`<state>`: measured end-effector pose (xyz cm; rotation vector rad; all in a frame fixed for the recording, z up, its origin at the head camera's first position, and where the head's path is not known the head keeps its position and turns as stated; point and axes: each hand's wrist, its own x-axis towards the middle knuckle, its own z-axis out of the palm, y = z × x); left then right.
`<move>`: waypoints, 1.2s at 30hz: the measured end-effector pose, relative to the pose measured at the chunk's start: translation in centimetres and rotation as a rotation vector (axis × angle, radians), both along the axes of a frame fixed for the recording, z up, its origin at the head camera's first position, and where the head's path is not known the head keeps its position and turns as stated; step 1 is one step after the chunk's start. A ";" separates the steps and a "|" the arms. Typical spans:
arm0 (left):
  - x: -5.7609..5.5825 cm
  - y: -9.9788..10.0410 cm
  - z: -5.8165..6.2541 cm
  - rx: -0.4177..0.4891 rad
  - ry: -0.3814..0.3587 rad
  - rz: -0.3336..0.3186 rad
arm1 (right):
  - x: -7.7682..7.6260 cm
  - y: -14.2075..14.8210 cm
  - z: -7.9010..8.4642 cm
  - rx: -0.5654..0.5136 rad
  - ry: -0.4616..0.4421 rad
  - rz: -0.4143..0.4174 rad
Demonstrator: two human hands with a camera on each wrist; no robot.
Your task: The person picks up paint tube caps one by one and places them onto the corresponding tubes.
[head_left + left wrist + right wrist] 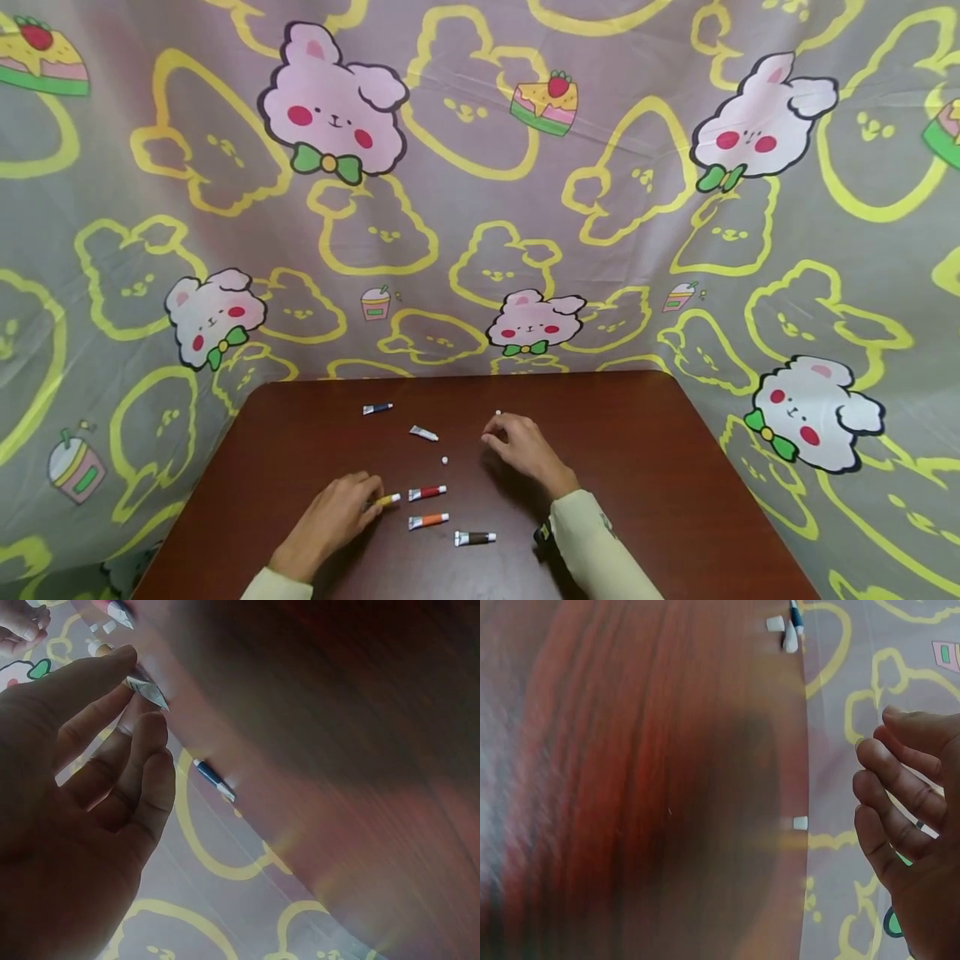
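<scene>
My left hand (337, 510) pinches a small yellow paint tube (387, 501) between thumb and fingers, its white cap pointing right. In the left wrist view the tube's flat silver end (152, 691) juts out past the fingertips. My right hand (527, 450) hovers over the table with loosely bent fingers and holds nothing visible. Just beyond its fingertips is a small white cap (498, 412). Another white cap (445, 460) stands between the two hands. Right of the held tube lie a red paint tube (427, 493) and an orange paint tube (428, 521).
A dark brown paint tube (475, 538) lies nearest me. Farther back are a white paint tube (424, 433) and a blue paint tube (377, 408). The reddish-brown table (637, 467) meets a patterned curtain (465, 200) at its back and sides.
</scene>
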<state>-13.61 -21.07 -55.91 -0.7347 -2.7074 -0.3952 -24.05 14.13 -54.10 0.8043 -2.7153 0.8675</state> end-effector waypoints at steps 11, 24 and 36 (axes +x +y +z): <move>0.2 -0.3 -0.3 0.000 -0.050 0.005 | -1.7 1.1 0.1 0.003 0.017 -0.041; 0.3 -0.9 -0.4 0.002 -0.113 0.004 | -2.9 1.5 -0.1 0.017 -0.001 -0.074; 0.5 -1.2 -0.8 0.024 -0.090 -0.003 | -3.9 1.8 -0.3 0.012 -0.053 -0.127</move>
